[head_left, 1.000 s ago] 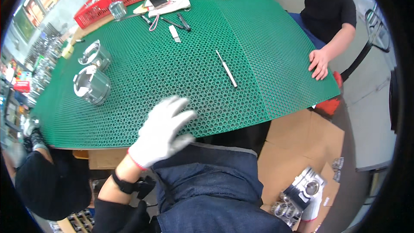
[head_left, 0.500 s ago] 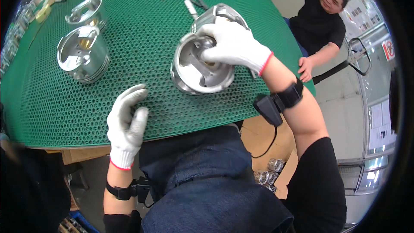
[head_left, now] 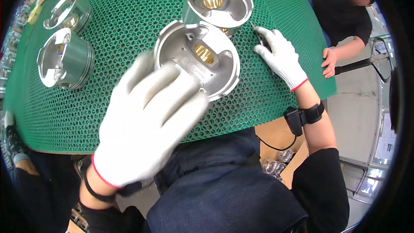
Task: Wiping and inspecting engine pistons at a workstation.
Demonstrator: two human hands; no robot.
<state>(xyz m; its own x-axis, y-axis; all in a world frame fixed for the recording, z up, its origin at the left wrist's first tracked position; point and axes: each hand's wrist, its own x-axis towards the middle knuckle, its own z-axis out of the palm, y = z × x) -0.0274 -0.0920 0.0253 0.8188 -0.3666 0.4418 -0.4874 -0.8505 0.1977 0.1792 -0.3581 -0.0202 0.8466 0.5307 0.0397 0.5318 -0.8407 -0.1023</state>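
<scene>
My left hand [head_left: 142, 121], in a white knit glove, is open with fingers spread and slightly blurred. It hovers over the near edge of a silver engine piston [head_left: 224, 82], hiding part of it; whether it touches is unclear. That piston lies with its hollow side up, a brass-coloured bushing inside. Directly behind it stands a second piston [head_left: 243, 6]. To the right, my gloved right hand [head_left: 282, 58] rests low at the mat, thumb and fingers closed round a slim dark tool [head_left: 259, 39], mostly covered by the hand.
Two more pistons [head_left: 77, 67] stand at the left on the green perforated mat [head_left: 129, 13]. A person [head_left: 345, 21] sits at the right, one hand on the mat's edge. Below the table, a cardboard box [head_left: 276, 140] holds several small metal parts. Another person's arm [head_left: 26, 164] shows at lower left.
My right hand has let go of the near piston and moved right to the slim tool. My left hand has risen and reached forward over the near piston. The view has shifted.
</scene>
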